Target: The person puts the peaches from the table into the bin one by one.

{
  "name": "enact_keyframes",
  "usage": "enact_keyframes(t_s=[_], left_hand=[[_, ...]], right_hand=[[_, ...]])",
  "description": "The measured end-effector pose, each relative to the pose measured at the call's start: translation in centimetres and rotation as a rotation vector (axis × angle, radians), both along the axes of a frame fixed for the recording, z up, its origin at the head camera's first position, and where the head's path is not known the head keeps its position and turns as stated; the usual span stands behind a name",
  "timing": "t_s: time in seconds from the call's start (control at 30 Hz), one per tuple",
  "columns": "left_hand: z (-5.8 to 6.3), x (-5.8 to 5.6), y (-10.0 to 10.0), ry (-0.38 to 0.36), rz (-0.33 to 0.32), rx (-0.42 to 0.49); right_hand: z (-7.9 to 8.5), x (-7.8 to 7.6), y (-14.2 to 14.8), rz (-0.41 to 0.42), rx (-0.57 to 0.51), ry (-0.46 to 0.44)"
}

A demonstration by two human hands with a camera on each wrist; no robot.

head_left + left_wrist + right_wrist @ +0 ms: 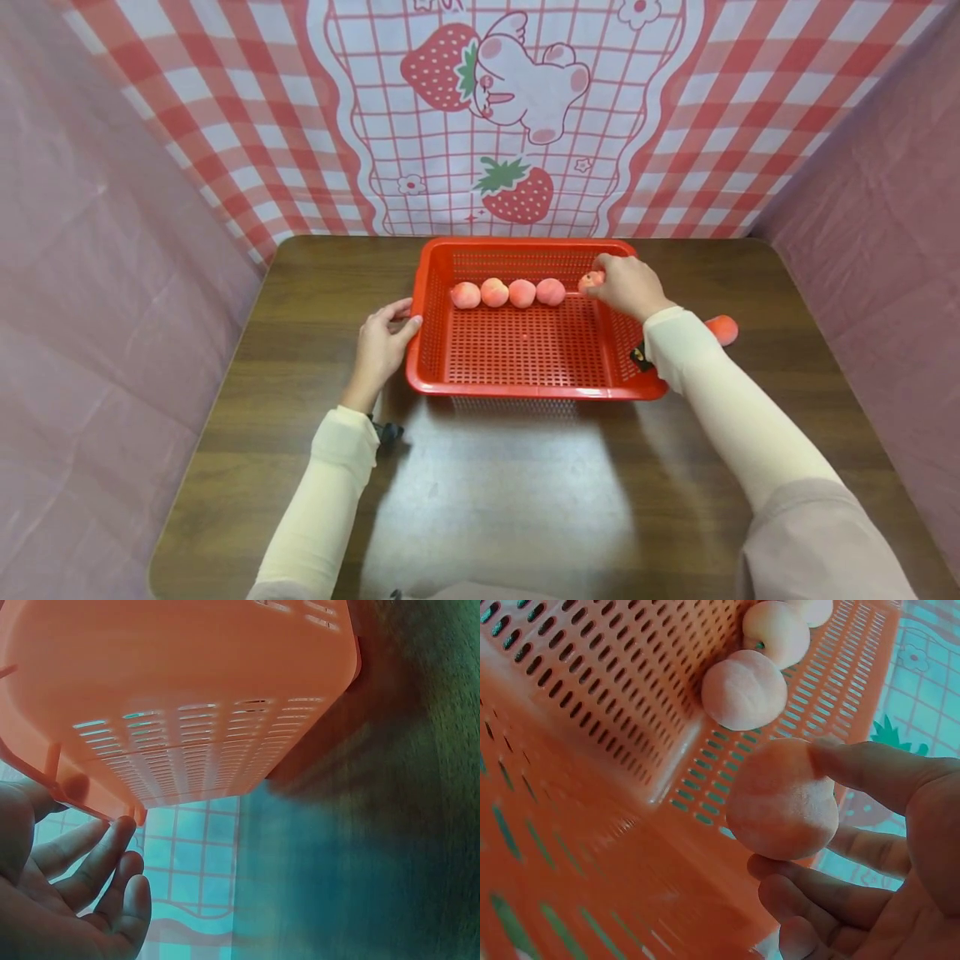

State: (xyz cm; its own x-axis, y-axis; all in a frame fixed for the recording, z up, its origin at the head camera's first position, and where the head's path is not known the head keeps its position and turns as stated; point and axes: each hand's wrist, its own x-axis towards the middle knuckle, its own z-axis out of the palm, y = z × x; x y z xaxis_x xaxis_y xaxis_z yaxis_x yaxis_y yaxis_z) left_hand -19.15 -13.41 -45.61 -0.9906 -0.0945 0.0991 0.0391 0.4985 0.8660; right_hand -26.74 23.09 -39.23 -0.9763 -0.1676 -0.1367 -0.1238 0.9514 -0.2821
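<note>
A red plastic basket (517, 392) with slotted walls stands on the table, several peaches (522, 293) lined up inside along its far wall. At the basket's left rim, my left hand (381, 348) grips the edge; the left wrist view shows the thumb on the rim and fingertips against its outer side. Over the basket's far right corner, my right hand (632, 287) holds a peach (781, 799) between thumb and fingers, to the right of the row. Another peach (722, 330) lies on the table right of the basket, partly hidden by my right sleeve.
The brown wooden table (300, 500) runs out in front of and beside the basket. Behind it hangs a checked cloth (262, 108) with strawberry prints. Pink drapes (90, 292) close off both sides.
</note>
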Motion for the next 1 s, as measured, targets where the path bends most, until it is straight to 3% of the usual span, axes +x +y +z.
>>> enact_keyframes(t_s=[0.63, 1.0], left_hand=[[-0.1, 0.1, -0.1, -0.016, 0.014, 0.015], [0.1, 0.0, -0.2, -0.031, 0.008, 0.035]], right_hand=[[-3.0, -0.8, -1.7, 0.031, 0.102, -0.093], [-4.1, -1.2, -2.0, 0.052, 0.095, -0.058]])
